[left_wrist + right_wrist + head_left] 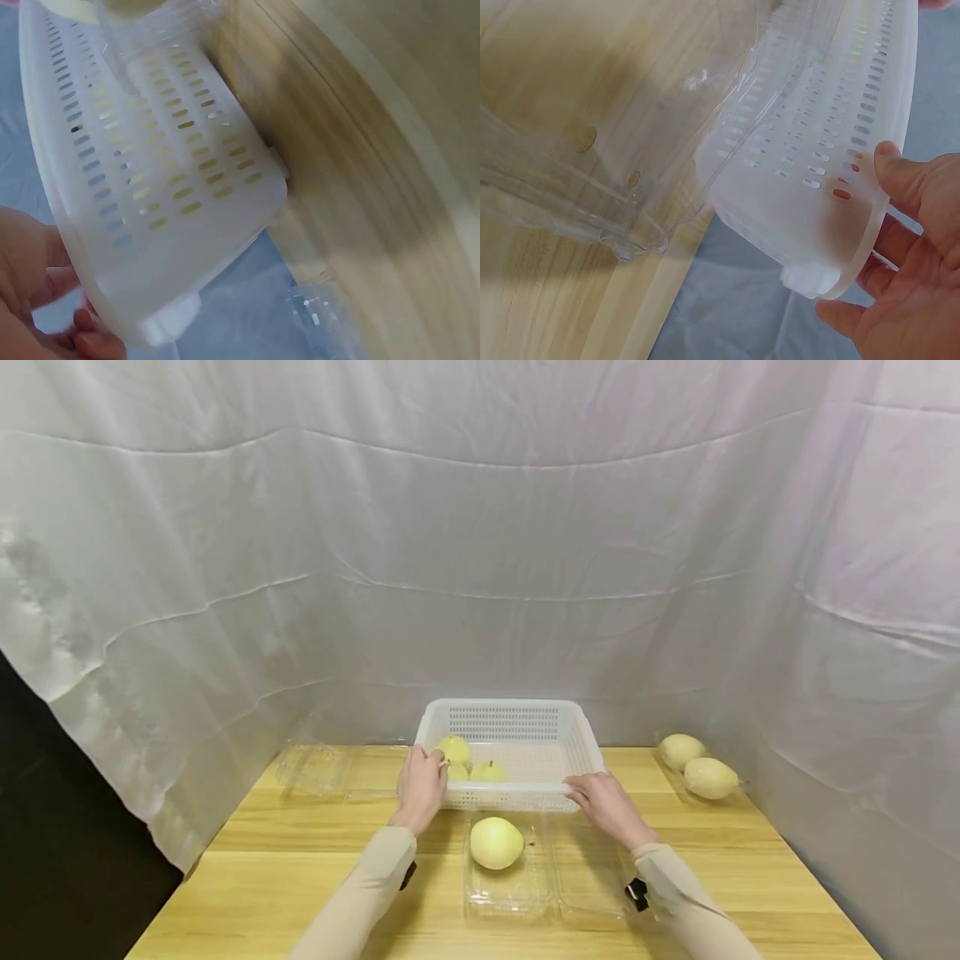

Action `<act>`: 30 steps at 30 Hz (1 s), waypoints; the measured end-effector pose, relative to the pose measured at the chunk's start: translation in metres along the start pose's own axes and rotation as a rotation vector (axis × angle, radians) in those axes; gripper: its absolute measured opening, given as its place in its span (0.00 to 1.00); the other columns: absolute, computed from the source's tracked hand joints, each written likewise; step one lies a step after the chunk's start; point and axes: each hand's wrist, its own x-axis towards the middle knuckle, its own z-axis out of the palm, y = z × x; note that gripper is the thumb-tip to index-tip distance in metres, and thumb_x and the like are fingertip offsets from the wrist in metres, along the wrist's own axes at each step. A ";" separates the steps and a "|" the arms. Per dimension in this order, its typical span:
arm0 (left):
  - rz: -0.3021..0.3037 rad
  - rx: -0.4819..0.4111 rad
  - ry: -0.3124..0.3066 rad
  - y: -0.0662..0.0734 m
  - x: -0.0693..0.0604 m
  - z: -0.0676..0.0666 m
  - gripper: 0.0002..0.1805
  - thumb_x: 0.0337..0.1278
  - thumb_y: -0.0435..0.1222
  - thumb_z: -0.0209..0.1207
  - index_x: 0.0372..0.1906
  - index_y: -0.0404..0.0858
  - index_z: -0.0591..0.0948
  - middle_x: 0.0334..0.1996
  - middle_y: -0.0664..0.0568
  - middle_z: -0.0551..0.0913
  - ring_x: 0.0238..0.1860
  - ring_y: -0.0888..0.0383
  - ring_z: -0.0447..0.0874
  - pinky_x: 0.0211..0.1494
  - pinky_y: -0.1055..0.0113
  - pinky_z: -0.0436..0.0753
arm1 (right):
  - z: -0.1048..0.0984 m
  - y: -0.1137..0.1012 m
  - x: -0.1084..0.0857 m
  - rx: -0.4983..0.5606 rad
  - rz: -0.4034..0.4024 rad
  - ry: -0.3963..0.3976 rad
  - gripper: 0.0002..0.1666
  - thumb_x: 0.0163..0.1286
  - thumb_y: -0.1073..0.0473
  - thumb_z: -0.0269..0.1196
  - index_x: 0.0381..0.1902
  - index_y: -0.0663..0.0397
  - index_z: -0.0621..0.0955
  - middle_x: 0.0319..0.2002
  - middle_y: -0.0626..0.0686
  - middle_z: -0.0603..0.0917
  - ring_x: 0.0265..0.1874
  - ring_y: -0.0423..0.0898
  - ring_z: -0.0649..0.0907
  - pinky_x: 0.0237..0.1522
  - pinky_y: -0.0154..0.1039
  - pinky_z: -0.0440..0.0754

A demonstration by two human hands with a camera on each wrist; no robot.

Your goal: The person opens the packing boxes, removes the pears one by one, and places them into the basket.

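Observation:
A white slotted plastic basket [517,798] stands at the back of the table with several yellow-green pears [456,750] gathered at its left side. My left hand [422,783] grips the basket's rim at the near left corner; the left wrist view shows that hand's curled fingers [56,281] at the rim. At the near right corner my right hand [606,802] holds the rim, its thumb [900,176] on the outer wall. In front of the basket lies an opened clear plastic clamshell box [510,900], with one pear [497,843] in its left half.
Another clear plastic box [315,768] lies at the back left. Two pale yellow pears [710,778] are at the back right, seemingly in clear plastic. Grey curtains [510,527] hang behind and beside the wooden table [255,893].

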 end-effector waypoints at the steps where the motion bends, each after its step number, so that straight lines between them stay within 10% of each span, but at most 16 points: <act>1: 0.010 -0.028 0.000 -0.002 -0.001 -0.001 0.06 0.60 0.31 0.61 0.41 0.36 0.84 0.34 0.45 0.73 0.35 0.52 0.71 0.35 0.59 0.75 | 0.000 0.000 0.000 0.000 -0.005 0.003 0.13 0.63 0.64 0.66 0.45 0.63 0.86 0.42 0.59 0.89 0.42 0.57 0.87 0.52 0.56 0.79; 11: 0.049 -0.244 -0.019 -0.024 -0.005 -0.011 0.09 0.58 0.23 0.59 0.41 0.30 0.86 0.35 0.42 0.81 0.35 0.51 0.80 0.40 0.59 0.85 | 0.002 -0.002 -0.001 -0.047 -0.023 0.021 0.14 0.63 0.66 0.66 0.47 0.59 0.85 0.44 0.58 0.88 0.45 0.56 0.86 0.55 0.56 0.78; 24: -0.047 -0.267 -0.061 -0.033 0.001 -0.017 0.10 0.57 0.29 0.61 0.44 0.33 0.85 0.31 0.45 0.79 0.32 0.54 0.75 0.31 0.66 0.74 | 0.005 -0.015 -0.009 -0.098 -0.094 0.181 0.12 0.54 0.62 0.74 0.38 0.52 0.87 0.38 0.50 0.87 0.40 0.50 0.84 0.43 0.47 0.82; 30: -0.113 -0.198 -0.083 -0.038 0.005 -0.016 0.19 0.60 0.33 0.60 0.53 0.27 0.80 0.42 0.38 0.80 0.41 0.47 0.78 0.40 0.55 0.80 | 0.005 -0.038 -0.011 0.002 -0.096 -0.010 0.06 0.60 0.58 0.70 0.37 0.48 0.87 0.33 0.44 0.87 0.31 0.37 0.83 0.36 0.34 0.82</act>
